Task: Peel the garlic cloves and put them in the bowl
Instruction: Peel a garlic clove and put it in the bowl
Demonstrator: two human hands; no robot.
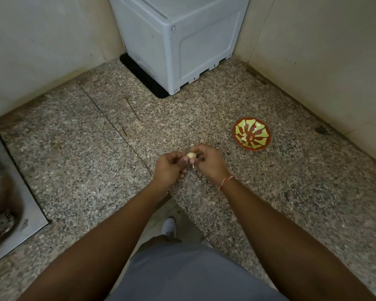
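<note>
Garlic [191, 155], pale cream and rounded, with faint lengthwise ridges, is held between both hands above the speckled granite counter [96, 148], near its front edge. A thin strip of papery skin appears to hang from its underside between the two hands, though at this size the detail is not certain; whether the piece is a single clove or a small cluster cannot be told. The left hand [168, 169] has its fingers curled, with the thumb and fingertips pinching the garlic from the left. The right hand [207, 162] meets it from the right, its fingers bent over the top and pinching the same piece; a red and white thread band [226, 181] circles that wrist. The bowl [251, 134] stands on the counter to the right of and beyond the hands, well apart from them; it is shallow, red-brown with a yellow-green radiating pattern, and a small pale piece, possibly a clove, lies near its centre. A light grey plastic appliance [182, 40] on a black mat [143, 79] occupies the far corner against the tiled walls. A steel sink [13, 205] with its drain strainer is set into the counter at the left edge.
</note>
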